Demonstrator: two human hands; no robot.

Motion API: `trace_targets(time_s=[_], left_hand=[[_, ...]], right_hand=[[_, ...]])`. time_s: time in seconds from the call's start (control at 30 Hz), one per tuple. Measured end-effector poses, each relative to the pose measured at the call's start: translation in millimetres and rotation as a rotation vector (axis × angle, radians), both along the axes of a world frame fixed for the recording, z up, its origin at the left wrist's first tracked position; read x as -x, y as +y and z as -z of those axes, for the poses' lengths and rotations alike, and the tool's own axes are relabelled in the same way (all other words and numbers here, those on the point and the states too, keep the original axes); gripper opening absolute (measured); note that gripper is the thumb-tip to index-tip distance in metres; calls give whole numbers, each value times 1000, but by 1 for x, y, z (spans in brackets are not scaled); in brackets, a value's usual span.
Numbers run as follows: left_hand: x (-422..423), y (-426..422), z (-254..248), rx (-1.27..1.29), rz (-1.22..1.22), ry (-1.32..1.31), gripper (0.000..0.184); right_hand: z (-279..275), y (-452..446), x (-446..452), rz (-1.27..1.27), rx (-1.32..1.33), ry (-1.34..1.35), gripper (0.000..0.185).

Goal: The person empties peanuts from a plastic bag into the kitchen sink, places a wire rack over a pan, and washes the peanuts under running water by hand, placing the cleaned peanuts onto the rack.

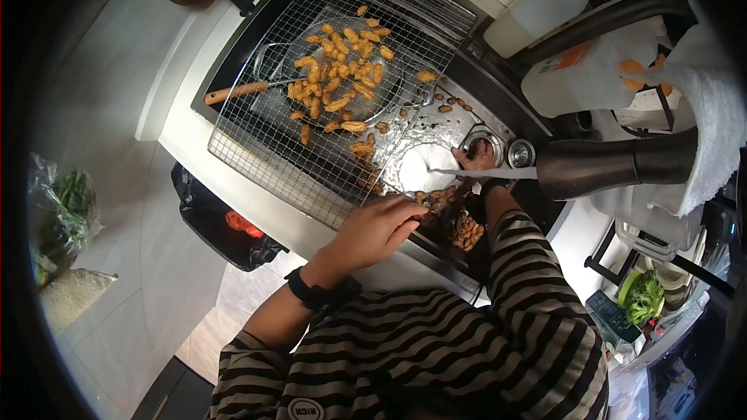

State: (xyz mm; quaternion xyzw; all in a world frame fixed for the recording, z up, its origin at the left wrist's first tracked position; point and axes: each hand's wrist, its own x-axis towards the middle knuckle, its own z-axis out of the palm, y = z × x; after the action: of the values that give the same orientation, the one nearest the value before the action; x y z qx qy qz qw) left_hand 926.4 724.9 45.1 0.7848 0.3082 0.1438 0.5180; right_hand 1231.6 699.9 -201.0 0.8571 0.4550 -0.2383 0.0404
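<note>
Our peanuts (362, 92) look wrinkled, golden-brown at upper centre; our left hand (369, 232) and right hand (479, 157) sit lower; whether their fingers grasp anything, we cannot tell.

Peanuts (341, 72) on wire rack (261, 148), pump bottle (541, 14) right, bagged greens (74, 194) far left

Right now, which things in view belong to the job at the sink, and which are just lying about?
Seemingly part of the job:
left hand
right hand
peanuts
wire rack under many of them
tap, running

Apparently just lying about:
pump bottle
bagged greens on the floor
black bin bag
leafy greens at right
</note>
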Motion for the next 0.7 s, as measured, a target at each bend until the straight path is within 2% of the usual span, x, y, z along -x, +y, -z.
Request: trace_targets(time_s=[0.13,0.17,0.27,0.3,0.4,0.47,0.53,0.6,0.63,0.67,0.7], left_hand=[[-12,1,4,149,-46,-111,22],[-16,2,8,198,-57,-136,21],[-25,5,14,337,-57,-128,21],[-30,4,17,400,-88,-155,21],[-43,6,28,543,-141,-184,20],[-48,12,34,587,-124,-127,19],[-54,12,45,696,-196,-207,16],[-59,12,52,852,-278,-257,14],[-61,14,53,950,-325,-268,14],[-63,18,54,1045,-374,-280,14],[-63,21,61,1124,-366,-274,25]], right_hand=[[2,1,-26,-92,52,114,104],[6,-1,-25,-80,-31,126,94],[37,-11,-20,-128,-290,-52,84],[46,-10,-22,59,-359,277,68],[67,-8,-41,-102,-438,415,48],[88,-9,-46,140,-544,1012,37],[78,-6,-42,99,-552,935,26],[66,-8,-35,-214,-444,182,16],[64,-8,-28,155,-669,739,11],[60,-8,-20,326,-695,987,9],[56,-8,-13,521,-730,1218,8]])
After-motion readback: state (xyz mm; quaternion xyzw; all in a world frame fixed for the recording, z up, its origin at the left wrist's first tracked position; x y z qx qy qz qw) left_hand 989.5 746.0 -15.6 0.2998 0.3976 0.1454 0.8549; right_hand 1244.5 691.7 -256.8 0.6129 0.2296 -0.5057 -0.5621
